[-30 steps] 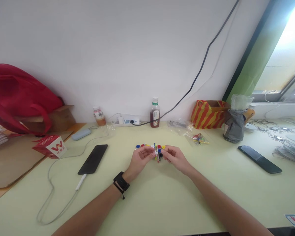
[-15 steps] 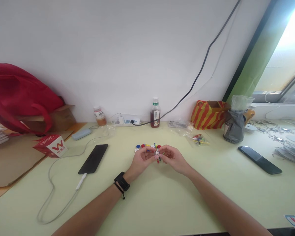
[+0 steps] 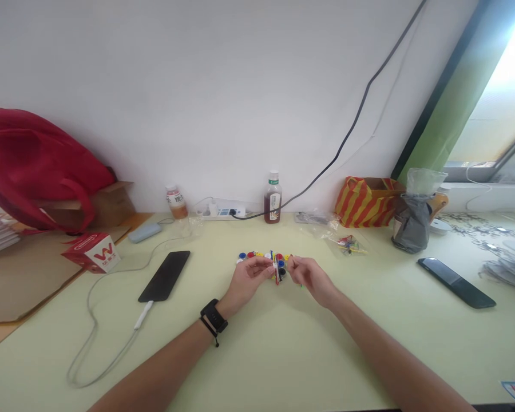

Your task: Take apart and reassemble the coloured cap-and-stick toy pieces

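Note:
My left hand pinches a small bundle of thin coloured strands with a white part at its middle; I cannot make out its exact kind. Just to the right, my right hand is closed in a pinch, apart from the bundle. A bit of red shows at its fingertips and a speck of green below them, too small to name. Behind and between the hands lie several small round button-like pieces in blue, red, yellow, white and black, such as a blue one and a black one.
A phone on a white cable lies to the left, another phone to the right. Along the wall stand a dark drink bottle, a power strip and a striped bag. A clear packet holds coloured bits.
My right hand has drawn away to the right from the bundle and its fingers have curled in. My left hand stays in place with the bundle. More round pieces now show between the hands.

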`<move>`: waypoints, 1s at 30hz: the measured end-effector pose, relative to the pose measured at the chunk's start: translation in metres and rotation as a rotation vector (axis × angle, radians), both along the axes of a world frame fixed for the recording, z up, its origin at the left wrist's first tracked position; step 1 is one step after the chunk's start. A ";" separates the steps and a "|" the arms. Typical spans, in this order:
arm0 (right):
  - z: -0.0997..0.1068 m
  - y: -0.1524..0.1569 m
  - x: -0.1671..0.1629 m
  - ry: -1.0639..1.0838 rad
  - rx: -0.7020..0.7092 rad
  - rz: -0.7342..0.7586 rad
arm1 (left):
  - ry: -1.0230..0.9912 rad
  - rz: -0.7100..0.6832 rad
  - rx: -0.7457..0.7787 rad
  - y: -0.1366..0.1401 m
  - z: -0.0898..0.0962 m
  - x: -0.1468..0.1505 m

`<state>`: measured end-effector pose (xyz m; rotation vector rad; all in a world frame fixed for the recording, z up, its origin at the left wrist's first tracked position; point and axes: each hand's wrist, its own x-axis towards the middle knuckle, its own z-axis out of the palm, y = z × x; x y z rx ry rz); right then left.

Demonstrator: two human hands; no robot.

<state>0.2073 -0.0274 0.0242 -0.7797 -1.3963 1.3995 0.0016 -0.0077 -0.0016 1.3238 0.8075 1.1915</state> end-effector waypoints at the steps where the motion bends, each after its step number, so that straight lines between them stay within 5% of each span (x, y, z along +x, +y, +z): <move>1: 0.001 0.000 0.001 -0.016 0.028 0.015 | 0.001 0.005 -0.001 0.000 0.000 0.000; 7: 0.003 -0.002 -0.003 -0.225 0.210 -0.151 | -0.004 0.003 -0.001 -0.004 0.005 0.002; 15: -0.012 0.000 -0.006 -0.361 0.295 -0.130 | -0.011 -0.024 -0.004 -0.010 0.013 0.002; 22: -0.010 -0.006 0.002 -0.543 0.505 -0.217 | 0.004 -0.024 -0.013 -0.010 0.013 0.002; 30: -0.009 0.002 0.001 -0.377 0.290 -0.190 | -0.005 -0.016 -0.009 -0.009 0.011 0.002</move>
